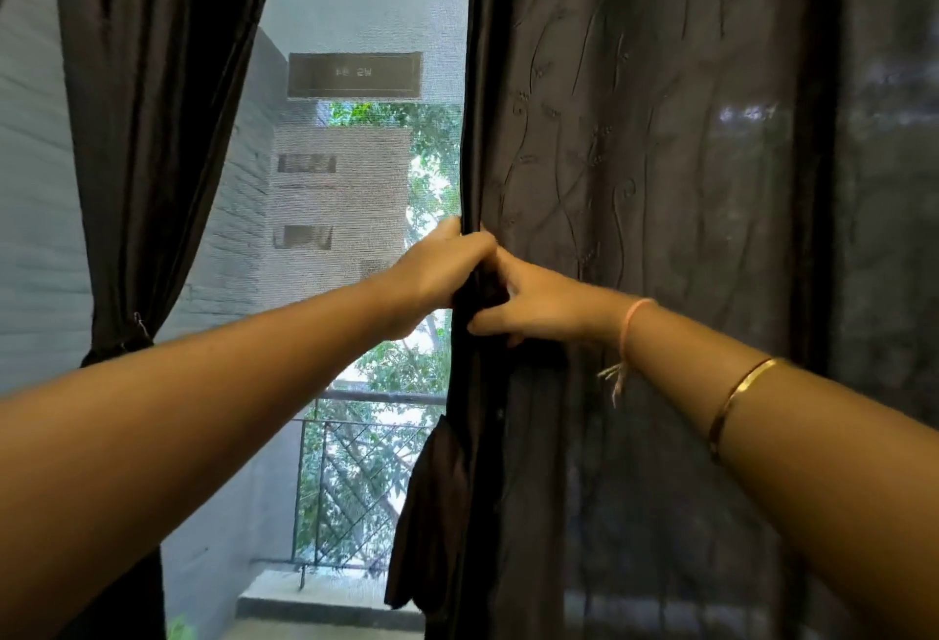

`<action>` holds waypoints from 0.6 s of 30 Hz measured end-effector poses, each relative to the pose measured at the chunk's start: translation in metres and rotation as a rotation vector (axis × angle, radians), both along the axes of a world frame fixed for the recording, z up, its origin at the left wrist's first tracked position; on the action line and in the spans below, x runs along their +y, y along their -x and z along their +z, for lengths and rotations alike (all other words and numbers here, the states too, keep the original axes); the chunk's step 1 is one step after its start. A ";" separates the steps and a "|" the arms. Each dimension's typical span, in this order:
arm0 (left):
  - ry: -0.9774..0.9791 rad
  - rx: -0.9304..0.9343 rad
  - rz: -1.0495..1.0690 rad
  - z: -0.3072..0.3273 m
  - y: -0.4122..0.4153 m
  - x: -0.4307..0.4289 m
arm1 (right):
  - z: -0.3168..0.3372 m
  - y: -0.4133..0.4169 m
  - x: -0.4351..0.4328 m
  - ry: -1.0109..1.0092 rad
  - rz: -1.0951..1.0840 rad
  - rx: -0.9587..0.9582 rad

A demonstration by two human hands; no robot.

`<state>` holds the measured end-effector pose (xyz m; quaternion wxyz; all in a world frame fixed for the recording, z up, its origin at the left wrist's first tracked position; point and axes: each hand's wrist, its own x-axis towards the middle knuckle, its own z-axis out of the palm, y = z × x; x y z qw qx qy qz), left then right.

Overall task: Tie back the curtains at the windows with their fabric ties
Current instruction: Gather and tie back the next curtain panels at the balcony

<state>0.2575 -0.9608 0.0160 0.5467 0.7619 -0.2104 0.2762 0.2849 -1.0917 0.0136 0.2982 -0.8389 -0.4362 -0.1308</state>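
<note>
A dark brown right curtain hangs loose over the right half of the window. My left hand grips its inner edge at mid height. My right hand pinches the same edge just below and to the right, fingers curled into the fabric. A dark fabric strip dangles from the edge below my hands; whether it is the tie I cannot tell. The left curtain is gathered and bound with its fabric tie at the left.
Between the curtains is a mesh window screen, with a balcony railing, trees and a building beyond it. A sheer dark panel covers the far right.
</note>
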 end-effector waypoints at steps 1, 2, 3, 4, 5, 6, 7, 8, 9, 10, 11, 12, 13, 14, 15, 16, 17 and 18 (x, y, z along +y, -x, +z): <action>-0.042 -0.072 0.108 0.001 -0.002 -0.002 | 0.003 0.002 -0.004 0.019 0.017 0.110; -0.112 -0.154 0.237 0.003 -0.003 -0.004 | 0.007 0.005 -0.007 0.017 0.020 0.157; -0.187 -0.231 0.374 0.005 -0.004 -0.006 | 0.011 0.007 -0.010 -0.005 0.004 0.123; -0.240 -0.287 0.483 0.009 -0.005 -0.008 | 0.016 0.010 -0.013 -0.048 -0.038 0.006; -0.267 -0.324 0.551 0.014 -0.004 -0.011 | 0.023 0.013 -0.017 -0.092 -0.113 -0.167; -0.287 -0.355 0.591 0.017 -0.004 -0.013 | 0.029 0.015 -0.021 -0.132 -0.217 -0.368; -0.310 -0.380 0.605 0.021 -0.004 -0.016 | 0.036 0.017 -0.027 -0.160 -0.336 -0.551; -0.335 -0.392 0.611 0.025 -0.003 -0.019 | 0.042 0.019 -0.033 -0.173 -0.427 -0.675; -0.355 -0.392 0.610 0.030 -0.003 -0.022 | 0.048 0.019 -0.040 -0.181 -0.484 -0.749; -0.364 -0.390 0.608 0.035 -0.002 -0.025 | 0.054 0.020 -0.047 -0.180 -0.528 -0.798; -0.361 -0.382 0.606 0.039 -0.002 -0.028 | 0.058 0.020 -0.053 -0.181 -0.576 -0.846; -0.349 -0.385 0.606 0.045 -0.002 -0.032 | 0.063 0.020 -0.060 -0.187 -0.637 -0.900; -0.337 -0.391 0.616 0.050 -0.002 -0.035 | 0.067 0.020 -0.066 -0.197 -0.705 -0.949; -0.324 -0.412 0.638 0.055 -0.002 -0.038 | 0.072 0.020 -0.073 -0.209 -0.775 -0.987; -0.314 -0.439 0.669 0.061 -0.003 -0.041 | 0.077 0.020 -0.079 -0.221 -0.840 -1.012; -0.310 -0.470 0.701 0.064 -0.004 -0.043 | 0.080 0.019 -0.084 -0.238 -0.897 -1.024; -0.307 -0.512 0.725 0.071 -0.004 -0.045 | 0.085 0.019 -0.089 -0.260 -0.951 -1.037; -0.316 -0.550 0.743 0.077 -0.005 -0.045 | 0.089 0.018 -0.095 -0.282 -1.005 -1.037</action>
